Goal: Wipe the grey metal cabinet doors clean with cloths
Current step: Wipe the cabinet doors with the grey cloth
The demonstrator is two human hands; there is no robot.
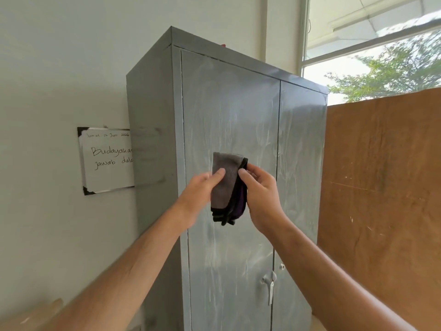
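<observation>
You hold a folded cloth [226, 185] up in front of the cabinet [214, 115], both hands on it. Your left hand [198, 194] has its thumb laid across the grey face of the cloth, fingers behind it; your right hand [260, 197] pinches the black-edged side between thumb and fingers. A purple layer shows inside the fold (whether that is a second cloth or the same one's other side, you cannot tell). Whether the cloth touches the metal is not clear either.

The cloth sits over the left door [229, 111], near its inner edge, about halfway up what you can see. That door is streaked with pale smears from the top down past your hands. The right door [300, 144] is streaked too. The seam between the doors runs just right of your right hand, and the handle [269, 287] with a small lock beside it lies well below, on that seam.

Above the cloth the door face is open up to the top edge. To the left, the door ends at the cabinet's front corner; past the side panel a whiteboard [105, 161] hangs on the wall [59, 68], partly hidden behind the cabinet. To the right, a brown board [381, 175] stands just beside the cabinet's far edge, under the window [381, 56].
</observation>
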